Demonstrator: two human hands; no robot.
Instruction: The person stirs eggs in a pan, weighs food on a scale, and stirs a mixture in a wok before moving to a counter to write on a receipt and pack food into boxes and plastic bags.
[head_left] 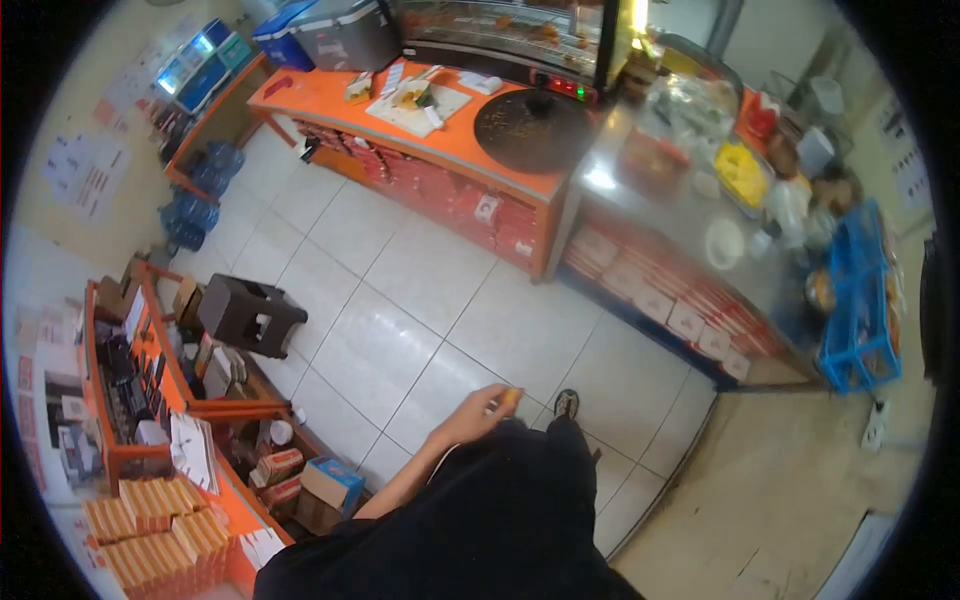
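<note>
Thing: a small orange piece, too small and blurred to name more closely.
Colour: orange-yellow, bright against the pale floor behind it.
Shape: a little rounded lump; no surface detail can be made out.
Hold: pinched at the fingertips of the left hand, with its right end showing past them.
Pose: roughly level with the fingers; whether it tilts cannot be told.
Place: lower middle of the frame, up in the air above the floor, just above the edge of the dark clothing.
</note>
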